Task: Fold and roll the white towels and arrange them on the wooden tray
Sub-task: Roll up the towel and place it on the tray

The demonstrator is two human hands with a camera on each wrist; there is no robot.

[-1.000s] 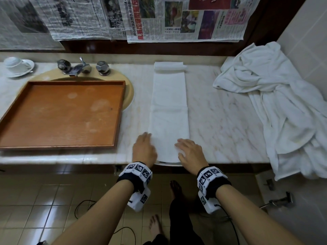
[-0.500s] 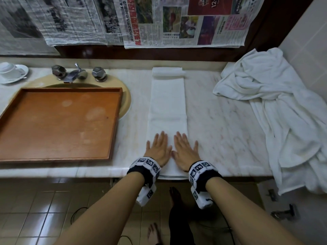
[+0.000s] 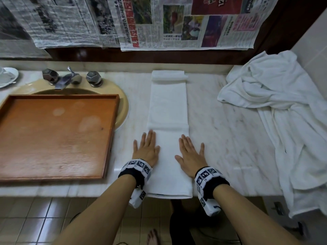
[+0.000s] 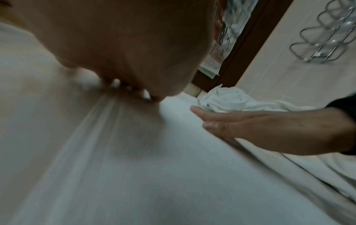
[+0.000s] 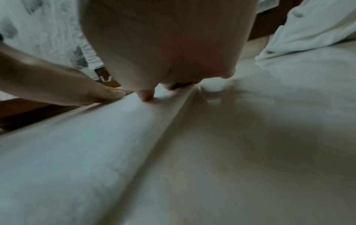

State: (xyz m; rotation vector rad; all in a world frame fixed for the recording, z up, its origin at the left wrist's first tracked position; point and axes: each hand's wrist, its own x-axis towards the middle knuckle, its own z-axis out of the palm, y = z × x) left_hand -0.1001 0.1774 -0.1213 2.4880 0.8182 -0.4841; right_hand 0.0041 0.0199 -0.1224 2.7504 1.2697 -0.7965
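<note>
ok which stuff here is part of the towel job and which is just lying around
Job: folded towel under left hand and right hand; wooden tray; towel pile.

Lying about: cup and saucer; tap; newspapers.

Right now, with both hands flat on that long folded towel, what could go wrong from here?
1. The towel's near end overhangs the counter edge; it might slip toward the floor once the left hand and right hand lift.
2. The hands sit at its side edges, so smoothing outward could spread the folded layers.
3. The heap of unfolded towels also hangs over the edge and could slide off if nudged.
</note>
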